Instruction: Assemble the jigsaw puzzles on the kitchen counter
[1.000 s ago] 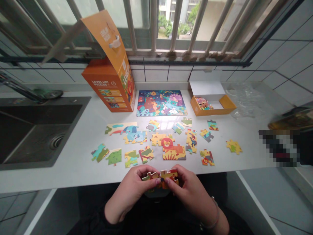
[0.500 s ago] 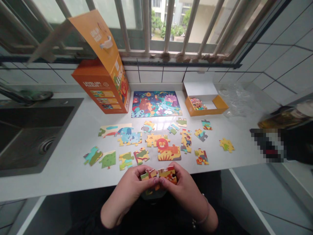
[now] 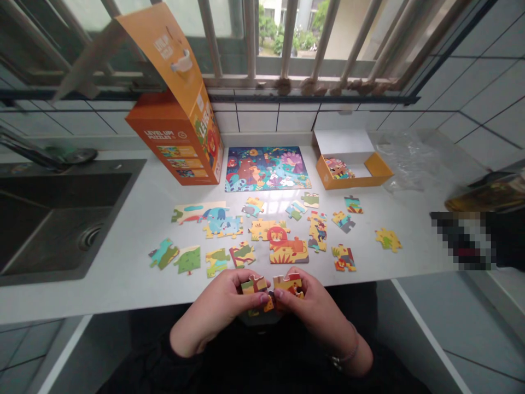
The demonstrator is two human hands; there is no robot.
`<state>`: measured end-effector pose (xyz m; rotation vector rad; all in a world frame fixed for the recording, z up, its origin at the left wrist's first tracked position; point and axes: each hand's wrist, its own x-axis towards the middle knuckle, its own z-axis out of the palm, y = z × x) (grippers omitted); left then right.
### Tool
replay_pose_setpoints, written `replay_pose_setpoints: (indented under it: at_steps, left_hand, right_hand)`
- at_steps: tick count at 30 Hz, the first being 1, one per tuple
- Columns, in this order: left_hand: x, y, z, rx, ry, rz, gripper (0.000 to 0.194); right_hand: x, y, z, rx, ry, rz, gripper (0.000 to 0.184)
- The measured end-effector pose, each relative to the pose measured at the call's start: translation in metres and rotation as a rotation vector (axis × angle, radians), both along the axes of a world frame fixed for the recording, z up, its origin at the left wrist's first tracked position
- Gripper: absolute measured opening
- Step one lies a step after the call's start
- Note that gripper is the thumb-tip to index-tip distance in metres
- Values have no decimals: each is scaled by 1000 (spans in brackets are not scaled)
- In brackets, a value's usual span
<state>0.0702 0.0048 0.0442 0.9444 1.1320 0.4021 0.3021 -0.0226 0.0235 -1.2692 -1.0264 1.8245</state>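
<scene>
My left hand (image 3: 233, 298) is closed on a puzzle piece (image 3: 255, 285) with green, tan and brown on it; an orange spotted part shows below its thumb. Another puzzle piece (image 3: 288, 282), yellow and red, is pinched in my right hand (image 3: 305, 301). A small gap parts the two held pieces, just off the counter's front edge. Beyond them lie the joined lion pieces (image 3: 287, 246), the joined elephant pieces (image 3: 221, 221) and a brown branch piece (image 3: 242, 255). To the right is a piece with a small lion (image 3: 343, 258). Fingers hide parts of both held pieces.
A finished dark-blue animal puzzle (image 3: 268, 169) lies at the back. Left of it stands an orange puzzle box (image 3: 176, 148), lid raised; right of it, an open yellow box (image 3: 356, 178) beside clear plastic wrapping (image 3: 404, 158). A sink (image 3: 135, 175) is at the left.
The two held pieces have come slightly apart, leaving a wider gap between my hands. The whole view has shifted a little. The pieces on the counter lie as before.
</scene>
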Motion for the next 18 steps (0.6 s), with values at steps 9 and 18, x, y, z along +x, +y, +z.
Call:
replay_pose_setpoints:
  at_steps: [9,18]
  left_hand:
    - [3,4,7,131,67,-88,41]
    - [7,8,21,234,50,-120,48]
  right_hand:
    - [-1,0,1,-10,-41,-40,44]
    - [-10,1,-1,-111,24,-75,49]
